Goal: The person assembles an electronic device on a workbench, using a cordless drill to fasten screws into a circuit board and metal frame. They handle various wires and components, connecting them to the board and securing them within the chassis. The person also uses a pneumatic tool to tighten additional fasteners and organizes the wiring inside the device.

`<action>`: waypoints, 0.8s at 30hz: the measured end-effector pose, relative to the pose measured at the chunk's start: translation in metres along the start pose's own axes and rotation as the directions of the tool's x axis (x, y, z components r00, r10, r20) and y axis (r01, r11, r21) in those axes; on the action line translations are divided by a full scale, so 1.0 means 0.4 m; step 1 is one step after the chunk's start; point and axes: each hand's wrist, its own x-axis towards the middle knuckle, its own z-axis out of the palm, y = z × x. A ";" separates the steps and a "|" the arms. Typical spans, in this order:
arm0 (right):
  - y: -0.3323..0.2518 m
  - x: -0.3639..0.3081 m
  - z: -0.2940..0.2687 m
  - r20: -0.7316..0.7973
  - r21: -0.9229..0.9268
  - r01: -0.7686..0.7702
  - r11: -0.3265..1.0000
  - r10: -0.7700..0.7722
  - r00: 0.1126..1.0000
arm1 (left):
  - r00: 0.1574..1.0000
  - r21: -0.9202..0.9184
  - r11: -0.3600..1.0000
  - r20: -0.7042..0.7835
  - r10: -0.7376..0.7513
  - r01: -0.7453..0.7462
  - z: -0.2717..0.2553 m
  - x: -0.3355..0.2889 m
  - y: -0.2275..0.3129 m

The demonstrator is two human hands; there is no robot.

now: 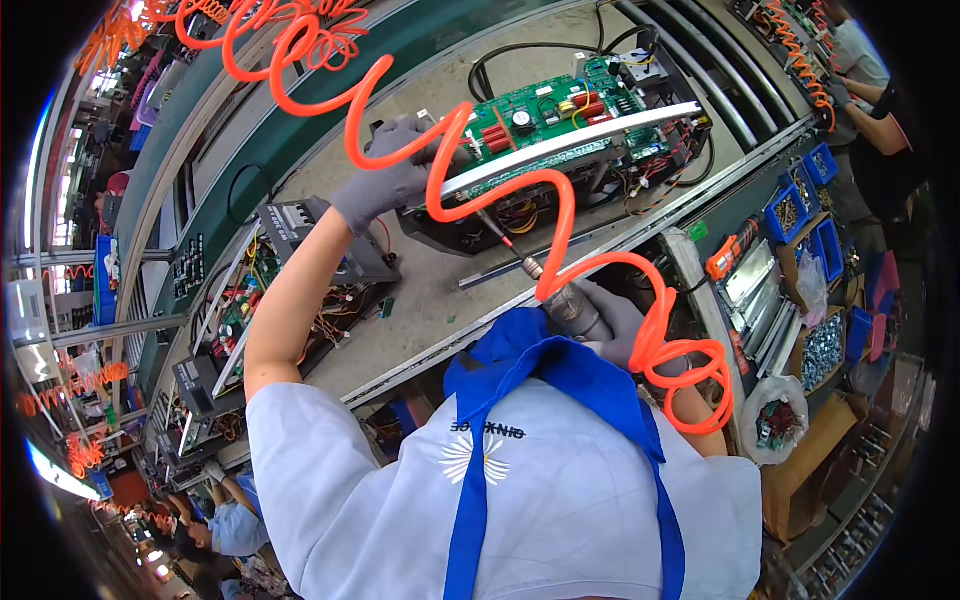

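My left hand (392, 175), in a grey glove, rests on the left end of an open black electronics unit (560, 150) with a green circuit board (545, 108) and a silver bar across it. My right hand (618, 325), also gloved, grips a metal pneumatic screwdriver (570, 300) close to my chest. Its bit points up toward the unit's front edge. An orange coiled air hose (470, 150) runs from the tool across the unit and up to the top left.
A second opened unit (290, 290) lies to the left on the conveyor. Blue parts bins (805, 210) with screws, a bag of parts (775, 420) and an orange-handled tool (725, 255) sit at right. Another person (870, 90) works top right; others stand lower left.
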 end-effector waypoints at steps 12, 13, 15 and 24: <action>-0.006 0.030 0.096 -0.136 0.054 0.058 0.997 -0.050 0.989 | 0.996 -0.077 0.995 0.060 -0.062 0.067 0.043 -0.045 -0.055; -0.003 0.032 0.102 -0.153 0.049 0.074 0.996 -0.066 0.986 | 0.996 -0.101 0.993 0.058 -0.063 0.068 0.034 -0.043 -0.040; -0.026 0.030 0.099 -0.101 0.111 -0.042 0.993 0.053 0.993 | 0.999 -0.093 0.996 0.049 -0.007 0.012 0.031 -0.045 -0.043; -0.023 0.038 0.151 -0.199 0.179 -0.014 0.984 0.050 0.979 | 0.992 -0.124 0.991 0.123 -0.041 0.056 0.022 -0.028 -0.035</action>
